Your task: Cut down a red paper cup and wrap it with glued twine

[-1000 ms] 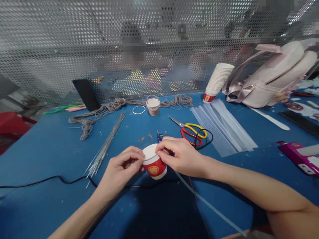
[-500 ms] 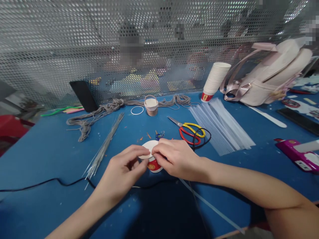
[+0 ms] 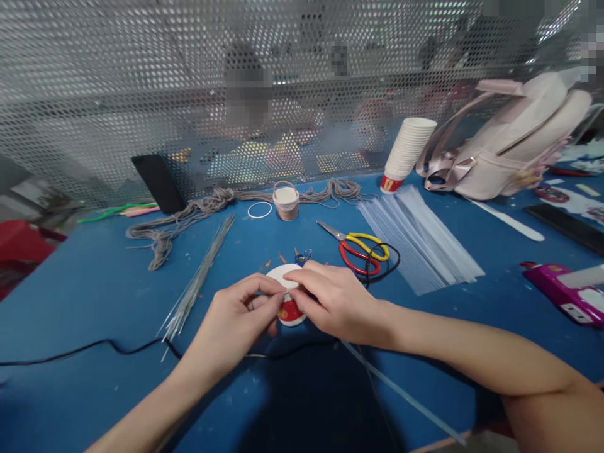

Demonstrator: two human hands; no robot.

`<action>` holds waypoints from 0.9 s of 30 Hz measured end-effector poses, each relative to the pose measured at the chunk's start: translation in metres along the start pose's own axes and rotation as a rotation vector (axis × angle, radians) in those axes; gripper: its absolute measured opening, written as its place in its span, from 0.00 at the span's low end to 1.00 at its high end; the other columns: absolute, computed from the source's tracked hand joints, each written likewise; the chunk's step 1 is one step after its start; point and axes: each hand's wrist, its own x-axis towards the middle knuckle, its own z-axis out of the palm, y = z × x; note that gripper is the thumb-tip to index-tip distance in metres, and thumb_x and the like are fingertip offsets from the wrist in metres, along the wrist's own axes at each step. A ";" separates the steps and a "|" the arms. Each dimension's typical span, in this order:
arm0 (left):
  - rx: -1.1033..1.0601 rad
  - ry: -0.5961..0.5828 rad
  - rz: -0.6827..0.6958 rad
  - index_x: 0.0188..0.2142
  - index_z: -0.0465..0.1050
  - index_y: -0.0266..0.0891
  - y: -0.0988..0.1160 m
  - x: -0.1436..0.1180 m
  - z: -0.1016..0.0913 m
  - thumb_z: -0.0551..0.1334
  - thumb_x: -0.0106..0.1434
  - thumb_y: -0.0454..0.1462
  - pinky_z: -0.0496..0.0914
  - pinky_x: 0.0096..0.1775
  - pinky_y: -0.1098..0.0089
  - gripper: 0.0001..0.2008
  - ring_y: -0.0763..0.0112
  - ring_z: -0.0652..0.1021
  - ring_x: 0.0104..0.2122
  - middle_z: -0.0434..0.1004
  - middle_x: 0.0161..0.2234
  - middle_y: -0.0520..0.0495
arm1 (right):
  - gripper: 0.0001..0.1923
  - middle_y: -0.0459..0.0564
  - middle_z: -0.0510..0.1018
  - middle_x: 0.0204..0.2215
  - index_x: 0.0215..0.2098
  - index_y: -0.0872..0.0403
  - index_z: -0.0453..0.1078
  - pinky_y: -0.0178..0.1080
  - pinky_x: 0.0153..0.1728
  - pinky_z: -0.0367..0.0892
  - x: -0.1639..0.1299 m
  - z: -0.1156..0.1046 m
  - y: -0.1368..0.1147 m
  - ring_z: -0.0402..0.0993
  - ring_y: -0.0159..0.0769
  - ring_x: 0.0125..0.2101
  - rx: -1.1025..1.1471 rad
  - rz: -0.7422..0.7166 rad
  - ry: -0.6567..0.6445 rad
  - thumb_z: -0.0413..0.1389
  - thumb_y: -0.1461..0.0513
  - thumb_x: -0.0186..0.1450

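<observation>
A small white and red paper cup point(image 3: 291, 312) stands on the blue table between my hands, its pale top facing up toward me. My left hand point(image 3: 245, 314) pinches the near left part of the rim between thumb and forefinger. From the other side, my right hand point(image 3: 333, 296) closes its fingertips on the rim, with the forefinger reaching over the top. The fingertips of both hands nearly meet at the near edge. Just behind the cup, a small blue object point(image 3: 301, 257), perhaps a glue gun's tip, is partly hidden.
Scissors point(image 3: 361, 248) with red and yellow handles lie behind my right hand. A small basket point(image 3: 286, 202), grey cord point(image 3: 189, 211), wire bundle point(image 3: 198, 277), clear strips point(image 3: 419, 245), stacked cups point(image 3: 408, 154), a phone point(image 3: 158, 182) and a backpack point(image 3: 509, 138) surround the work. A black cable point(image 3: 94, 344) crosses in front.
My left thumb and forefinger have closed together at the rim. My right forefinger has stretched further over the cup's top. The cup has barely shifted.
</observation>
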 end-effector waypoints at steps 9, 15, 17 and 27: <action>-0.083 0.060 -0.085 0.29 0.72 0.38 -0.001 -0.002 -0.001 0.63 0.56 0.44 0.57 0.18 0.77 0.11 0.78 0.65 0.14 0.71 0.13 0.55 | 0.08 0.51 0.74 0.30 0.39 0.57 0.68 0.36 0.33 0.65 -0.003 -0.002 -0.002 0.69 0.34 0.29 0.207 0.128 -0.026 0.48 0.64 0.66; -0.113 0.070 -0.067 0.29 0.72 0.38 -0.002 -0.002 0.000 0.62 0.56 0.43 0.62 0.21 0.77 0.10 0.78 0.67 0.16 0.73 0.15 0.54 | 0.08 0.48 0.71 0.26 0.31 0.57 0.68 0.34 0.28 0.62 -0.004 0.003 -0.001 0.66 0.31 0.26 0.207 0.118 0.012 0.49 0.66 0.66; -0.126 0.074 -0.063 0.29 0.72 0.38 -0.003 -0.003 0.000 0.62 0.56 0.43 0.62 0.21 0.77 0.10 0.77 0.67 0.16 0.73 0.15 0.54 | 0.08 0.48 0.71 0.25 0.30 0.57 0.69 0.34 0.28 0.61 -0.003 0.003 -0.001 0.66 0.31 0.25 0.221 0.117 0.025 0.50 0.66 0.65; -0.161 0.072 -0.036 0.28 0.71 0.39 -0.011 -0.001 0.001 0.62 0.56 0.42 0.62 0.20 0.78 0.08 0.77 0.67 0.16 0.73 0.15 0.54 | 0.06 0.45 0.69 0.24 0.29 0.56 0.67 0.33 0.27 0.60 0.001 0.000 0.002 0.65 0.29 0.25 0.265 0.164 0.051 0.52 0.67 0.64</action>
